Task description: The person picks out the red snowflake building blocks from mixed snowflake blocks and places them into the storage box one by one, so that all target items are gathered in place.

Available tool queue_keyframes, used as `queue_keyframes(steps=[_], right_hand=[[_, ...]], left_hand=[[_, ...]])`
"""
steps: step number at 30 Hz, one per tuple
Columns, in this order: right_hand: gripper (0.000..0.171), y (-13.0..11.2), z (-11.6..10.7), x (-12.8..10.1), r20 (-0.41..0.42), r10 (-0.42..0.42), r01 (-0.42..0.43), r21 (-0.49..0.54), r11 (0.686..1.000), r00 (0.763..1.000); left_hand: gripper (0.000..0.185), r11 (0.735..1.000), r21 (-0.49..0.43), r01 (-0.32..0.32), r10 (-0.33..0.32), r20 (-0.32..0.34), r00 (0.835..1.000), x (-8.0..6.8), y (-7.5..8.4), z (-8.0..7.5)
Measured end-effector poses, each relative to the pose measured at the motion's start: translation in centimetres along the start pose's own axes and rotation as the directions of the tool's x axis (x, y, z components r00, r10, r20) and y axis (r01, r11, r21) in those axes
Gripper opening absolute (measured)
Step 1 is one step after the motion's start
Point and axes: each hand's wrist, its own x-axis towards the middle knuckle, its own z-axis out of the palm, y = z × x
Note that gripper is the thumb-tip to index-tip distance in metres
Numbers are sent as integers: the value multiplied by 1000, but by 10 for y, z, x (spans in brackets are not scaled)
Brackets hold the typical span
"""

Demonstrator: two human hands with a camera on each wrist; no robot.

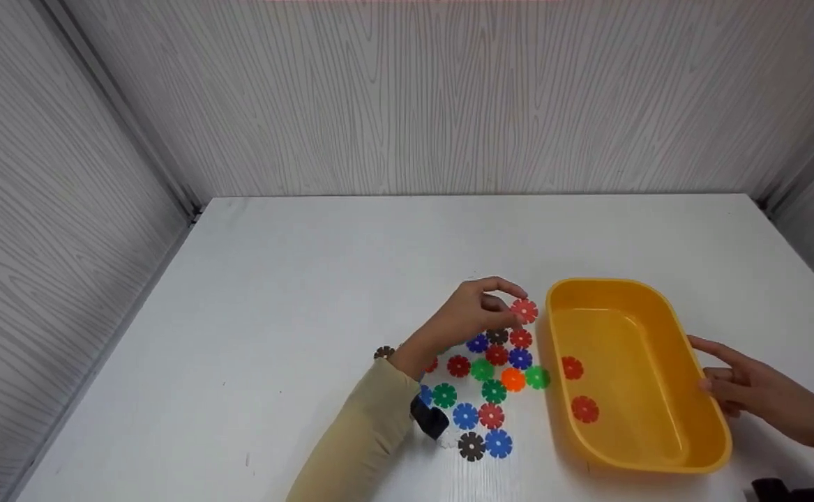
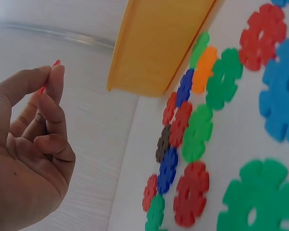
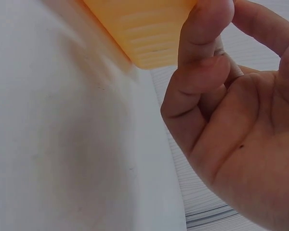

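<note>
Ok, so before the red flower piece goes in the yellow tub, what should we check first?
1. Left hand pinches the red flower piece firmly between fingertips: ok.
2. Piece is over the yellow tub: not ok, it sits just left of the rim.
3. Right hand steadies the tub's right wall: ok, fingers touch it.
4. Room inside the tub: ok, only two red pieces lie there.
5. Left sleeve is clear of the loose pieces on the table: cannot tell, it lies right beside them.
</note>
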Motion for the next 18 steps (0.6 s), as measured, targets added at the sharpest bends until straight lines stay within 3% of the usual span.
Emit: queue_keyframes(steps=[8, 18], right_hand=[[68, 2, 1, 1, -1, -23, 23, -12, 1000, 1000], [72, 1, 2, 3, -22, 6, -6, -12, 1000, 1000]], left_hand=[[29, 995, -89, -35, 46, 130, 990, 9, 17, 32], [26, 999, -49, -23, 33, 235, 972, 21, 34, 79]])
